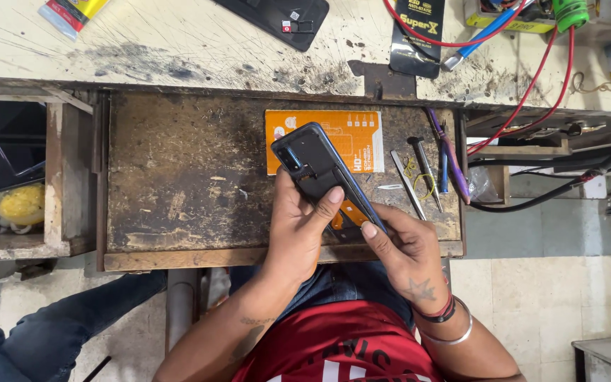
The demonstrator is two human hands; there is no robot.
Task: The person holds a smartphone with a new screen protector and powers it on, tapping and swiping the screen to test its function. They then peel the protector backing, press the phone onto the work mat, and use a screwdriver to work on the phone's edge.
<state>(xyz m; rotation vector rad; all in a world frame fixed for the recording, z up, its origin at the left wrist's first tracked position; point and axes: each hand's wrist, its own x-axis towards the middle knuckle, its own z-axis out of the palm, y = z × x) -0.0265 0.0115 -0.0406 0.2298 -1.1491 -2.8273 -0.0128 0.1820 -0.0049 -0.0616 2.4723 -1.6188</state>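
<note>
**A:** What do I have in hand here?

**B:** My left hand (297,230) is wrapped around a dark blue-black slab-shaped smartphone (317,172) with its back cover off, the thumb laid across the open back. My right hand (406,249) meets it at the lower edge, fingers (370,232) curled and closed on that edge, the forefinger tip pressed to the side frame. Whether a small pick sits under that fingertip, I cannot tell.

**B:** The phone is tilted, its camera end up and to the left, held above the worn, scratched brown wooden desk (185,191) and partly over a flat orange printed packet (351,134).

**A:** How do I handle it well?

**B:** In my judgement, the left grip should carry the weight and stay steady while the right fingertip works along the seam with light pressure. The exposed interior looks delicate, so the thumb is best kept to the frame and off the components.

**A:** And its look?

**B:** Glossy dark rim, matte black inner plate, a lens cluster at the upper corner, an orange patch showing near the lower end. Metal tweezers (406,182) and a black-handled screwdriver (424,170) lie just to the right on the desk.
</note>
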